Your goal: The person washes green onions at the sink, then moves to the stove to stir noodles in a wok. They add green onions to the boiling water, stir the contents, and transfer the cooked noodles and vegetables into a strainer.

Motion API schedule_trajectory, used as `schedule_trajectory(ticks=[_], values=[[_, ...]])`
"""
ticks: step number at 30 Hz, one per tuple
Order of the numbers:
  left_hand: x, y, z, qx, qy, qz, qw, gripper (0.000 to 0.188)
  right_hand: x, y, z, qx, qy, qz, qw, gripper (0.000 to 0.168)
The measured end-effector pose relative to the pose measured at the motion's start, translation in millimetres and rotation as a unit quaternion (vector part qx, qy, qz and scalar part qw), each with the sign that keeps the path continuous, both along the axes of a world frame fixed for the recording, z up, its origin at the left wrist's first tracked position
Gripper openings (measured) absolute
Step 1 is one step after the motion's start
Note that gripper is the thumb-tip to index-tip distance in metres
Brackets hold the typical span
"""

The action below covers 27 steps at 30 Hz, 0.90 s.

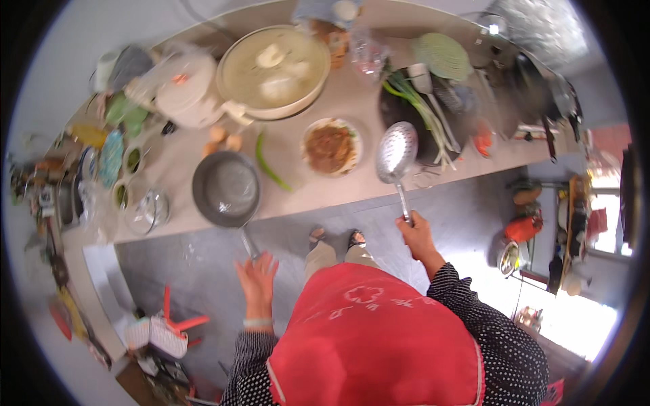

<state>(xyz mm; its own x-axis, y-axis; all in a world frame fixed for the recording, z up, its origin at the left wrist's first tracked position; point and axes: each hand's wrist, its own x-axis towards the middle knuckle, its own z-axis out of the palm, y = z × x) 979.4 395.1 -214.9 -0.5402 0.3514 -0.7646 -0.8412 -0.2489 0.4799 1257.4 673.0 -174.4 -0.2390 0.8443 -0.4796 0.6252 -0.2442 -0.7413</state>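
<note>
My right hand (pixel 419 237) grips the handle of a perforated metal skimmer (pixel 397 150), its bowl raised in front of the counter's edge. At the handle end of a grey saucepan (pixel 226 188) is my left hand (pixel 257 279), fingers spread; whether they touch the handle is hard to tell. The saucepan stands near the counter's front edge and looks to have some clear liquid in it. Between the pan and the skimmer lie a green chili pepper (pixel 268 161) and a patterned bowl (pixel 357 157) of reddish-brown food. Several brown eggs (pixel 217 134) rest behind the saucepan.
A large pale lidded pan (pixel 223 76) stands at the back of the counter (pixel 284 205). On the right, scallions (pixel 426 114) and a white-headed spatula (pixel 420 78) lie across a dark round pan (pixel 393 109). A glass jar (pixel 152 208) stands left. Below left is a white basket (pixel 165 337).
</note>
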Motion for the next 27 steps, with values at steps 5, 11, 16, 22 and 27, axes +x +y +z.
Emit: schedule_trajectory(ticks=[5,11,16,22,27], values=[[53.9,-4.0,14.2,-0.026,-0.007,-0.280,0.960,0.065,2.5,-1.5,13.2,-0.042,0.034,-0.042,0.998,0.022],[17.5,133.2,-31.9,-0.270,0.617,-0.324,0.664,0.046,24.3,-2.9,8.3,-0.050,0.097,-0.105,0.988,0.016],[-28.3,220.9,-49.9,-0.462,0.506,-0.263,0.679,0.049,51.7,21.6,9.3,-0.043,0.080,-0.068,0.994,0.016],[-43.4,241.7,-66.5,-0.580,0.442,-0.231,0.644,0.051,113.7,63.3,9.3,-0.016,0.065,-0.013,0.998,0.016],[-32.0,248.2,-92.6,-0.485,0.295,-0.119,0.814,0.028,158.0,107.9,26.8,-0.033,0.071,0.001,0.997,0.015]])
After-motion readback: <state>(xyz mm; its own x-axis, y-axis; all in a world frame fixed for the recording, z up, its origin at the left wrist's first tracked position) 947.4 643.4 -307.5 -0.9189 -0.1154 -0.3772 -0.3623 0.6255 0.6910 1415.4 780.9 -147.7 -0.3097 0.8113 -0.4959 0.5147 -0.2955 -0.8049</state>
